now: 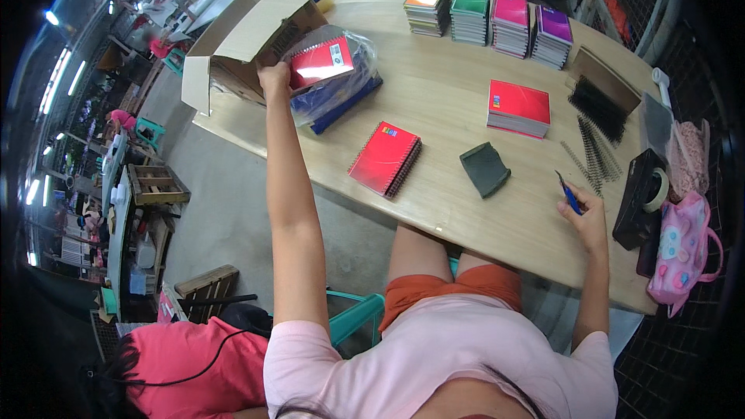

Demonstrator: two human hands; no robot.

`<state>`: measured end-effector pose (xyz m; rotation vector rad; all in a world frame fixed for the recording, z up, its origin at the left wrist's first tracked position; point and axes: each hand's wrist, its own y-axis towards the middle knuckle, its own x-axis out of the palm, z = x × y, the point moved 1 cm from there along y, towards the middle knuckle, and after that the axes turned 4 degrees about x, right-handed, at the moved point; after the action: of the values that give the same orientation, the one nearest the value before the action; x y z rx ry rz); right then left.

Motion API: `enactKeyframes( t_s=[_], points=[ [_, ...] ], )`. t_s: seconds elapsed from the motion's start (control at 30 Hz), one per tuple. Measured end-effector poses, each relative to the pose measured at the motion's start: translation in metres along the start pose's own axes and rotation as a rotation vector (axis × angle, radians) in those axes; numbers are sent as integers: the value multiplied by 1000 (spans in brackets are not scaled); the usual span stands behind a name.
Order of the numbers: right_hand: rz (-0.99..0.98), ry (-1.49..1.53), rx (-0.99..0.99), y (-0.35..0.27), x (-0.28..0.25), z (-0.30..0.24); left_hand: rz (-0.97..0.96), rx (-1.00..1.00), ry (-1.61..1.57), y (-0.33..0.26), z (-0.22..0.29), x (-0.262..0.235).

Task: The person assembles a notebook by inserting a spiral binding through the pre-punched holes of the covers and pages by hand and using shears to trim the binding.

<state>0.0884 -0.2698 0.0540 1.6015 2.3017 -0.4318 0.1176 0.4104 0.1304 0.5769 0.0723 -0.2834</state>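
At the left end of the worktop (434, 101), a red notebook (320, 64) seems to be handled by the curled left hand (275, 79), grip unclear, while a blue-handled tool (573, 200) is held in the closed right hand (589, 222), and a steady touch seems needed next.

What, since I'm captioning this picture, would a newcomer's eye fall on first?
Probably the yellow, green, pink and purple notebook stacks along the far edge of the table. Next come the red notebook at the left hand, beside the open cardboard box, and the blue-handled tool in the right hand.
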Motion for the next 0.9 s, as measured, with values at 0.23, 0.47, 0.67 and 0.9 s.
enactKeyframes(
  t_s=[0.23, 0.47, 0.67, 0.9],
  points=[
    [47, 97, 59, -10, 9, 23, -469, -231, -570, -20, 6, -5],
    [-530, 1269, 245, -17, 118, -44, -857, -323, -1433, -272, 152, 17],
    [-256, 1238, 183, -28, 133, -81, -969, -179, -1403, -363, 175, 9],
    [214, 948, -46, -19, 130, -56, -1043, -169, -389, -359, 190, -26]
  ],
)
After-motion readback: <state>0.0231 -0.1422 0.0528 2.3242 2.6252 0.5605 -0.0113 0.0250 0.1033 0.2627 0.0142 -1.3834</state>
